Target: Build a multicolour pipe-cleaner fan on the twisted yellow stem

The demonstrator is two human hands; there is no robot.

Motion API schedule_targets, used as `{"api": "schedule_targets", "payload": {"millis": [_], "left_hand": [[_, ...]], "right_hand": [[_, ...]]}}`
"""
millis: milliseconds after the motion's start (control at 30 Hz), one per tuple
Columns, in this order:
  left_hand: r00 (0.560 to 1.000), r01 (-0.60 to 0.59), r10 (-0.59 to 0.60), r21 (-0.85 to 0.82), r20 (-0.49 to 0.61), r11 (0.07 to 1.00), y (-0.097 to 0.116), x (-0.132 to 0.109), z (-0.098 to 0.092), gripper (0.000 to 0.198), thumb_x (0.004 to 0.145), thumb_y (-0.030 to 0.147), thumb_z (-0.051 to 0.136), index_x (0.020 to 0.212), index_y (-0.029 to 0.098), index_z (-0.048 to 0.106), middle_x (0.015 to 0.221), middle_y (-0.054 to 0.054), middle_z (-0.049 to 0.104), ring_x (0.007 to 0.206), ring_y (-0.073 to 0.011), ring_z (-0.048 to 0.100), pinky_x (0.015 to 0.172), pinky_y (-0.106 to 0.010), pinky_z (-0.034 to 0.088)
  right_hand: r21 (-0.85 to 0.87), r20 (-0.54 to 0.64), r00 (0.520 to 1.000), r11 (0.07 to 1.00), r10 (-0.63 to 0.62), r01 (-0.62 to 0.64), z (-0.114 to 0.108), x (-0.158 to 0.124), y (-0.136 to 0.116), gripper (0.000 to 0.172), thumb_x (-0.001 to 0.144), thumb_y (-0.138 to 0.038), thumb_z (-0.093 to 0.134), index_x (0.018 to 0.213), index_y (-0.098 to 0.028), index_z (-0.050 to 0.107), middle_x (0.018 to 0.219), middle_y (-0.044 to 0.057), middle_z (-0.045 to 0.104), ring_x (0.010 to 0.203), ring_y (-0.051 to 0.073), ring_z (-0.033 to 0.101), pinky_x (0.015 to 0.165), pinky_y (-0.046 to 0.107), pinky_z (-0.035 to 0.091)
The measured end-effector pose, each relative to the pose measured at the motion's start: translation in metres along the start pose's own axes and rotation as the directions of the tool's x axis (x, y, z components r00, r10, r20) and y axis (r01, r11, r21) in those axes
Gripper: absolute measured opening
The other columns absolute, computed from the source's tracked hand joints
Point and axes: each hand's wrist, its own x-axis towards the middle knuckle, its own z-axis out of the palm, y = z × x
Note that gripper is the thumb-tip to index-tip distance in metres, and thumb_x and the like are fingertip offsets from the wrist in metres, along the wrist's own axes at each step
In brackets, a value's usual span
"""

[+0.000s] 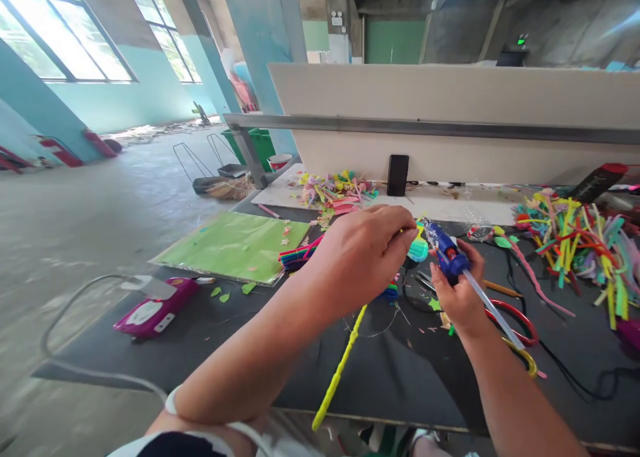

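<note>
My left hand (373, 247) is closed, with its fingertips pinched together and turned away from me. A fuzzy yellow stem (340, 370) runs up from the table's front edge and passes behind this hand, seemingly into its grip; the upper part is hidden. Just past the fingertips shows a turquoise and yellow piece (419, 247), perhaps joined to the stem. My right hand (463, 287) is wrapped around a blue glue gun (450, 254). A clear glue stick (493, 310) pokes out of its back, and its nozzle end points toward the left fingertips.
Scissors with red handles (517, 320) and a black cord lie by my right wrist. Colourful pipe-cleaner pieces (575, 237) heap at the right, more (335, 189) at the back. A phone (398, 175) leans on the white board. Left are a green sheet (233, 244) and a magenta case (157, 307).
</note>
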Motion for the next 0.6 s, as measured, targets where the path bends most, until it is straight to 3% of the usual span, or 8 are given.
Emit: {"api": "schedule_targets", "payload": {"millis": [100,333,600], "left_hand": [[0.999,0.043,-0.043,-0.017,-0.026,0.999,-0.007,-0.002,-0.002,0.019,0.087,0.023,0.046,0.086,0.017,0.064,0.077,-0.002,0.065,0.071,-0.0118,0.057,0.066,-0.022,0.041],[0.992,0.102,-0.099,0.043,-0.074,0.994,-0.039,-0.003,-0.005,0.014,0.083,0.021,0.052,0.083,0.017,0.065,0.071,0.000,0.063,0.067,-0.0110,0.055,0.065,-0.022,0.040],[0.998,0.067,-0.067,0.010,0.011,0.998,-0.044,0.002,0.004,0.015,0.084,0.021,0.049,0.082,0.017,0.064,0.077,-0.002,0.064,0.073,-0.0132,0.057,0.068,-0.024,0.041]], "right_hand": [[-0.084,-0.075,0.996,0.995,-0.051,0.045,0.001,0.001,-0.001,0.062,0.071,-0.028,0.069,0.125,-0.021,0.038,0.115,0.014,0.056,0.104,0.029,0.059,0.089,0.045,0.047],[-0.139,-0.061,0.994,0.987,-0.086,0.076,0.004,0.002,0.004,0.061,0.070,-0.023,0.070,0.122,-0.020,0.037,0.107,0.013,0.058,0.096,0.026,0.061,0.088,0.048,0.046],[-0.294,-0.093,0.984,0.948,-0.154,0.120,0.003,0.001,0.021,0.064,0.064,-0.022,0.072,0.120,-0.020,0.041,0.111,0.011,0.049,0.096,0.024,0.056,0.083,0.042,0.048]]}}
